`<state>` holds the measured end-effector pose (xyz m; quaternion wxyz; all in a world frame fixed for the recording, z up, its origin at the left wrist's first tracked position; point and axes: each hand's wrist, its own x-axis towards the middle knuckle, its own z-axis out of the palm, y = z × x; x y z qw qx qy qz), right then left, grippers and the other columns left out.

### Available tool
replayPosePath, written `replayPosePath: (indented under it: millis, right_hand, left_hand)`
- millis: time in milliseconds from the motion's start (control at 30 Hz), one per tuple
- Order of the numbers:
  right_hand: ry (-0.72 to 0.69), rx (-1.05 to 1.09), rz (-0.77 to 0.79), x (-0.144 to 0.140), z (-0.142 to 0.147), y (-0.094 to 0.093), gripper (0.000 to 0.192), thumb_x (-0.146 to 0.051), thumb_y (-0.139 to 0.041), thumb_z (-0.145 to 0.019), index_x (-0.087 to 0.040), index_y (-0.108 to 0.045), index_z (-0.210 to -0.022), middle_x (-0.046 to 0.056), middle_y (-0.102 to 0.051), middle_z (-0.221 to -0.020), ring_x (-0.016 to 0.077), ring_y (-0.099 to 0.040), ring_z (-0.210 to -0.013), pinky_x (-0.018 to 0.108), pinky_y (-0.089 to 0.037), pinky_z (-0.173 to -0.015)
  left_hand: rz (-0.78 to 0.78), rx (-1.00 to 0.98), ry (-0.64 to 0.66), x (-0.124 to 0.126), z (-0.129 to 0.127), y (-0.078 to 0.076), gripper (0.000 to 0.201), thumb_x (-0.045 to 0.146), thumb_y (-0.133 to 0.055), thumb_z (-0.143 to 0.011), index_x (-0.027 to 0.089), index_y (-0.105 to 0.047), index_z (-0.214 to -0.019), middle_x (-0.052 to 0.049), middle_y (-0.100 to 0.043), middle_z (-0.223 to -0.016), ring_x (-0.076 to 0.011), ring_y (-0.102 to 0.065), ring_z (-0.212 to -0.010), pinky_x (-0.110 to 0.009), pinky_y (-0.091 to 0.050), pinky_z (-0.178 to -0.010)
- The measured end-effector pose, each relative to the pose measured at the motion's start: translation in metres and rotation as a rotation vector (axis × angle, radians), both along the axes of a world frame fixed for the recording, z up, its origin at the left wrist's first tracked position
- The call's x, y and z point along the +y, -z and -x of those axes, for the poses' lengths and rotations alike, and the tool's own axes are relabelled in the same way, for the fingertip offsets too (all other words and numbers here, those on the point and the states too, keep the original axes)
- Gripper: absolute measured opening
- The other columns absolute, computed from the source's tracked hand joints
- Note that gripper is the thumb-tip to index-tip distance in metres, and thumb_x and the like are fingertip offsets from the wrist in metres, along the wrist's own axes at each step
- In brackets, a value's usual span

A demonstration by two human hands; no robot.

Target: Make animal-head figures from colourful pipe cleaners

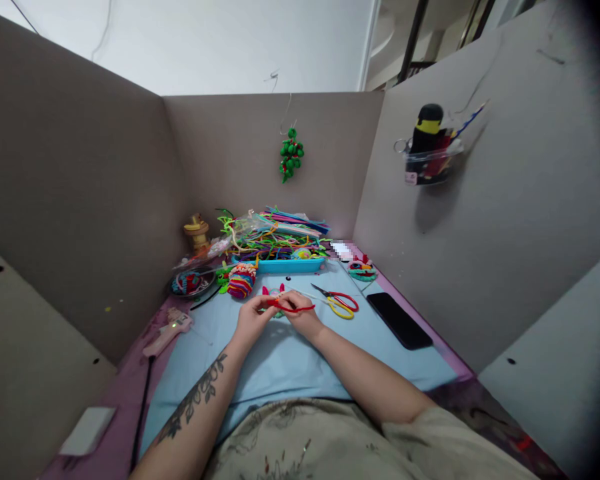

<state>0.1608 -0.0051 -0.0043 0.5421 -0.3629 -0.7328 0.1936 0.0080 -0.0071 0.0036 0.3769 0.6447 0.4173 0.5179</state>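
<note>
both hands, the left hand [251, 319] and the right hand [303, 317], had their fingers pinched shut on a red pipe cleaner [296, 308] over the tabletop [290, 360]. behind it, a blue tray [285, 265] was piled with colourful pipe cleaners [275, 237]. a clear wall cup [430, 163] held a black bottle [427, 133].

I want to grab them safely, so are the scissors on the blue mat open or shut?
Slightly open. The scissors lie flat on the blue mat, red and yellow handle loops a little apart; the blades are too small to judge.
</note>
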Motion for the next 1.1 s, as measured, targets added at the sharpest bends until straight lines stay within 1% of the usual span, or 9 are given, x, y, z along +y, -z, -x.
replayPosePath:
  millis: [133, 233, 367, 500, 600, 767, 900, 1000, 1100]
  right_hand:
    - [-0.015, -0.024, -0.023, -0.0024, -0.0003, -0.0028, 0.010, -0.019, -0.051, -0.079, -0.019, -0.061, -0.077, 0.003, -0.061, -0.078, 0.0165, -0.056, -0.077, 0.028, -0.044, -0.070]
    - [-0.019, -0.041, -0.030, -0.0025, -0.0004, -0.0033, 0.011, -0.018, -0.051, -0.079, -0.019, -0.061, -0.080, 0.004, -0.061, -0.080, 0.0169, -0.056, -0.079, 0.029, -0.045, -0.072]
    - [0.002, -0.070, -0.043, -0.0014, 0.0000, -0.0016, 0.015, -0.019, -0.048, -0.082, -0.019, -0.063, -0.086, 0.005, -0.064, -0.084, 0.0173, -0.058, -0.082, 0.030, -0.045, -0.076]
    - [0.055, -0.116, -0.062, -0.0014, 0.0002, 0.0010, 0.015, -0.023, -0.049, -0.082, -0.019, -0.063, -0.084, 0.005, -0.064, -0.076, 0.0168, -0.058, -0.074, 0.029, -0.045, -0.070]
    - [0.052, -0.100, -0.068, -0.0016, 0.0008, 0.0029, 0.015, -0.022, -0.049, -0.082, -0.018, -0.063, -0.086, 0.005, -0.065, -0.078, 0.0166, -0.058, -0.075, 0.029, -0.046, -0.070]
    - [0.007, -0.044, -0.010, -0.0016, 0.0020, 0.0031, 0.017, -0.023, -0.051, -0.081, -0.018, -0.064, -0.091, 0.007, -0.065, -0.086, 0.0170, -0.059, -0.081, 0.030, -0.047, -0.073]
    - [-0.077, -0.016, 0.015, -0.0014, 0.0020, 0.0001, 0.019, -0.021, -0.047, -0.083, -0.020, -0.063, -0.092, 0.005, -0.064, -0.086, 0.0171, -0.059, -0.084, 0.031, -0.046, -0.077]
    - [-0.055, -0.003, 0.024, -0.0014, 0.0010, -0.0012, 0.016, -0.018, -0.048, -0.081, -0.020, -0.063, -0.088, 0.004, -0.063, -0.083, 0.0173, -0.057, -0.082, 0.031, -0.045, -0.076]
    - [-0.039, -0.017, 0.027, -0.0014, -0.0002, -0.0012, 0.013, -0.017, -0.051, -0.079, -0.020, -0.063, -0.083, 0.004, -0.061, -0.082, 0.0169, -0.056, -0.080, 0.030, -0.045, -0.074]
  left_hand:
    - [-0.093, 0.103, -0.071, -0.0003, 0.0012, 0.0019, 0.026, 0.032, -0.065, -0.067, 0.014, -0.068, -0.086, -0.007, -0.067, -0.079, -0.0152, -0.060, -0.069, -0.024, -0.048, -0.059]
    - [-0.121, 0.110, -0.098, -0.0008, 0.0015, 0.0019, 0.024, 0.032, -0.066, -0.067, 0.015, -0.068, -0.083, -0.006, -0.068, -0.078, -0.0153, -0.061, -0.069, -0.023, -0.048, -0.058]
    - [-0.068, 0.043, -0.091, -0.0020, 0.0004, -0.0004, 0.022, 0.032, -0.067, -0.065, 0.014, -0.068, -0.077, -0.006, -0.068, -0.074, -0.0165, -0.062, -0.068, -0.023, -0.049, -0.056]
    - [0.016, -0.024, -0.066, -0.0044, -0.0014, -0.0040, 0.021, 0.032, -0.068, -0.064, 0.014, -0.067, -0.075, -0.005, -0.068, -0.070, -0.0156, -0.062, -0.063, -0.024, -0.049, -0.054]
    - [0.059, -0.080, -0.057, -0.0051, -0.0017, -0.0049, 0.022, 0.031, -0.069, -0.063, 0.014, -0.067, -0.076, -0.004, -0.067, -0.067, -0.0151, -0.061, -0.061, -0.024, -0.048, -0.053]
    - [0.103, -0.158, -0.037, -0.0030, -0.0004, -0.0031, 0.022, 0.030, -0.071, -0.060, 0.015, -0.066, -0.075, -0.003, -0.067, -0.066, -0.0144, -0.061, -0.060, -0.025, -0.048, -0.056]
    - [0.113, -0.159, 0.004, -0.0019, -0.0006, -0.0027, 0.024, 0.030, -0.072, -0.060, 0.015, -0.066, -0.077, -0.005, -0.069, -0.077, -0.0152, -0.062, -0.065, -0.025, -0.048, -0.059]
    - [0.105, -0.119, 0.005, -0.0020, -0.0011, -0.0037, 0.028, 0.031, -0.071, -0.061, 0.014, -0.067, -0.082, -0.006, -0.069, -0.080, -0.0160, -0.062, -0.068, -0.026, -0.049, -0.062]
    - [0.051, -0.071, -0.015, -0.0020, -0.0006, -0.0045, 0.029, 0.031, -0.070, -0.062, 0.014, -0.067, -0.085, -0.005, -0.069, -0.077, -0.0162, -0.062, -0.070, -0.028, -0.050, -0.067]
